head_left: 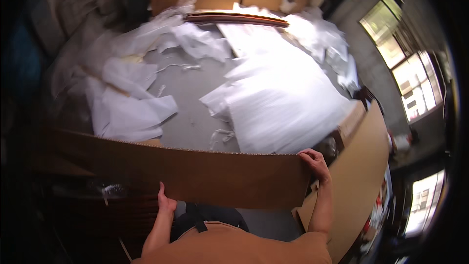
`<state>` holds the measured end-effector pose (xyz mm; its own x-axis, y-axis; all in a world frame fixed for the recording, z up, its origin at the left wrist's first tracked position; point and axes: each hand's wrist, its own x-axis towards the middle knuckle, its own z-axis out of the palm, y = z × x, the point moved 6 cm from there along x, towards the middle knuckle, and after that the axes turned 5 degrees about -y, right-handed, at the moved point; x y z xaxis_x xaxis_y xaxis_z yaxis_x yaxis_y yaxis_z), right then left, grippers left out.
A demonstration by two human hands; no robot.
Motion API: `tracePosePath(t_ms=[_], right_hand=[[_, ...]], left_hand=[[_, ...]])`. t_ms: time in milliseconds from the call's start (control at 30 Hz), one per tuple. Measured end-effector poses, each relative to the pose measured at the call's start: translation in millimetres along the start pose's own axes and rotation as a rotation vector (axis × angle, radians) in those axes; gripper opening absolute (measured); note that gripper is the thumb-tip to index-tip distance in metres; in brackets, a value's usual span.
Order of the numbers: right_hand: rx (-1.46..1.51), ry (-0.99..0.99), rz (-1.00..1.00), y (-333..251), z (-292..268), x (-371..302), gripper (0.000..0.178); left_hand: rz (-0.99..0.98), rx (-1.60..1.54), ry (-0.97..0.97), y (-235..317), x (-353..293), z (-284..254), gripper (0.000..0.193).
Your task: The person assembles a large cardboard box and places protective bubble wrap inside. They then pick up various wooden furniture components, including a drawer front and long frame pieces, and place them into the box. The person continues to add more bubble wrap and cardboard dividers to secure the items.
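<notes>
A long brown cardboard sheet (234, 178) stretches across in front of my body, its corrugated upper edge facing up. My right hand (316, 164) pinches the sheet at its upper right corner. Lower down and to the left, my left hand (167, 201) grips its near edge, thumb up against the face and the other fingers hidden. Toward its left end the sheet fades into shadow. Beyond it, a large white wrapping sheet (283, 95) lies spread over the grey floor (188, 85).
Crumpled white wrapping (129, 102) lies at the left, with more at the far right. Long thin brown strips (237, 18) rest at the back. Another big cardboard sheet (354, 176) leans at my right. Windows (420, 85) are set in the right wall.
</notes>
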<state>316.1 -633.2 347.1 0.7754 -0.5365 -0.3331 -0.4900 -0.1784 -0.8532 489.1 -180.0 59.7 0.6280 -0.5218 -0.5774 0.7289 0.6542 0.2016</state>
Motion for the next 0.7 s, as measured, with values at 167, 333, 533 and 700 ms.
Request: tracePosePath(t_ms=[167,333,533,700], right_hand=[[0.154,0.611,0.059,71,-94,-267,0.019],[0.23,1.042,0.232,193,-50,-468,0.023],[0.248,1.569,0.238,232,23,-694,0.022],[-0.075,2.008,0.562,273,91,-853,0.025]], left_hand=[[-0.283,0.195,-0.111,-104,-34,90,0.04],[-0.256,0.676,-0.282,-166,-47,130,0.041],[-0.29,0.901,-0.412,-341,-142,201,0.047],[-0.568,0.983,-0.766,-526,-253,198,0.049]])
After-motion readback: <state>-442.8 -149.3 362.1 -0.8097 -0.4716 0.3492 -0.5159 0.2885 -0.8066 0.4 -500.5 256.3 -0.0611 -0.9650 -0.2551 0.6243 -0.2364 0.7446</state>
